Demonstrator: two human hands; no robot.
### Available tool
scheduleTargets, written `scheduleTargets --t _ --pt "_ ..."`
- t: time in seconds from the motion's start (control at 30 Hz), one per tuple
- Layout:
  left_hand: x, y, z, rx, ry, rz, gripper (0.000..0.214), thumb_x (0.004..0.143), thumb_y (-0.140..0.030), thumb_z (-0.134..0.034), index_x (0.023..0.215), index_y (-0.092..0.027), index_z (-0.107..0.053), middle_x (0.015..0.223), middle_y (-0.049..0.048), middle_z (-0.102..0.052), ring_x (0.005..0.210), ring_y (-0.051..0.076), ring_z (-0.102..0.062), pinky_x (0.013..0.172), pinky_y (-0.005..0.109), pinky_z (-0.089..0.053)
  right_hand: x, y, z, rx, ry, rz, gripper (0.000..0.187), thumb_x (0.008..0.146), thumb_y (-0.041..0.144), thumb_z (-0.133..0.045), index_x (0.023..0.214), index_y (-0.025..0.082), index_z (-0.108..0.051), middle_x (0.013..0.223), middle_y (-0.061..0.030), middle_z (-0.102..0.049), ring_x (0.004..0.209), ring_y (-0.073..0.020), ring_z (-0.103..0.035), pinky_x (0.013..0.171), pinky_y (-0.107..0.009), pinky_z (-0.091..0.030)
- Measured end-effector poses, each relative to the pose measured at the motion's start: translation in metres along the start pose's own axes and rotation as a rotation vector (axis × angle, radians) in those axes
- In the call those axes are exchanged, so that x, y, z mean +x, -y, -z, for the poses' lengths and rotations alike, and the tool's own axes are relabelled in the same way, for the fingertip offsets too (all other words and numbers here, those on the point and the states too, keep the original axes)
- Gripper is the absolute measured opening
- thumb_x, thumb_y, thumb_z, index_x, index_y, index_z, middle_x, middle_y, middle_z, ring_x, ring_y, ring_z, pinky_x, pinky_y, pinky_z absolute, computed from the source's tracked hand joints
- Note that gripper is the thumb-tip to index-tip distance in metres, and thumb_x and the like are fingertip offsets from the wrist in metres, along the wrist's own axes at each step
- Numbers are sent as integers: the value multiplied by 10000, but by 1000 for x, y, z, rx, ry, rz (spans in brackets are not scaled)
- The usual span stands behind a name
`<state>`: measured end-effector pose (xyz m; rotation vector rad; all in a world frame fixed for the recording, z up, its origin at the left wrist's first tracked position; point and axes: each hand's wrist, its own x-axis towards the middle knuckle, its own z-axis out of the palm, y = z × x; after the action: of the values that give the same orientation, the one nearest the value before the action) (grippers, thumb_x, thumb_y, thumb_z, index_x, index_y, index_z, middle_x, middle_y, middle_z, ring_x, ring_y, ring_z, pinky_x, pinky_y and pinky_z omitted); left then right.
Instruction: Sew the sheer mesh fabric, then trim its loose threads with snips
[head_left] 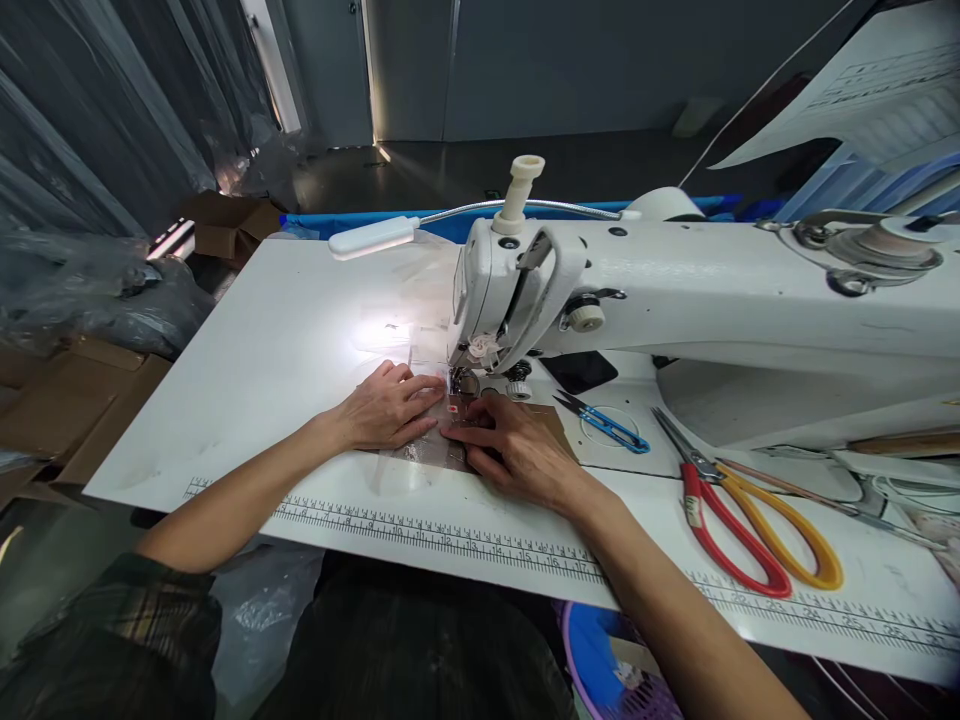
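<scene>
My left hand (386,408) lies flat, fingers stretched out, on a thin clear plastic piece (420,452) just left of the needle of a white sewing machine (675,290). My right hand (510,445) rests on the same piece in front of the presser foot (459,385), fingers pressed together and pointing left, with a small red-marked bit at the fingertips. Both hands touch each other near the needle.
Red and yellow scissors (750,525) and blue thread snips (607,425) lie right of my hands on the white table (285,350). A ruler strip runs along the front edge. A gooseneck lamp (375,237) lights the needle area. Cardboard boxes stand left.
</scene>
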<state>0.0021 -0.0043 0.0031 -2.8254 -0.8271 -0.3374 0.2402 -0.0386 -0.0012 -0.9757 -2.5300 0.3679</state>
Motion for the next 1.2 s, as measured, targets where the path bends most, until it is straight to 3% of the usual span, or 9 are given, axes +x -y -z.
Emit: scheduleTargets --t 0.2,0.4,0.53,0.77,1.2 --pt "0 1 1 46 -10 -31 430 969 -397 -372 1221 -122 -584 1297 106 -604 863 241 -502 729 397 -380 0 0 -2 -11 -30 -3 349 824 140 -539 1078 264 -744 1022 -114 -596 944 -250 -576 820 -450 -510" --pt "10 1 10 131 66 -105 461 967 -414 -343 1195 -102 -594 1255 147 -612 813 248 -520 689 403 -346 -1 1 -1 -14 -24 0 339 830 138 -538 1077 253 -740 1017 -114 -594 956 -254 -573 830 -456 -506" --pt "16 1 15 106 125 -156 431 964 -383 -356 1117 -80 -620 1168 153 -640 869 259 -537 767 417 -361 -1 2 -1 -14 -28 9 338 826 133 -545 1085 240 -735 1026 -119 -599 956 -263 -576 822 -460 -506" --pt "12 8 7 -53 145 -71 393 988 -339 -327 1213 -140 -580 1301 112 -579 980 242 -542 794 371 -397 -2 -2 -5 11 -78 8 293 868 175 -528 1049 231 -752 1000 -124 -610 916 -254 -583 804 -445 -509" --pt "8 2 4 2 89 -61 409 980 -332 -343 1253 -119 -561 1309 147 -575 906 250 -525 752 394 -405 -3 -3 -4 30 -54 -14 311 855 173 -538 1082 246 -739 1039 -117 -594 972 -257 -567 842 -463 -504"
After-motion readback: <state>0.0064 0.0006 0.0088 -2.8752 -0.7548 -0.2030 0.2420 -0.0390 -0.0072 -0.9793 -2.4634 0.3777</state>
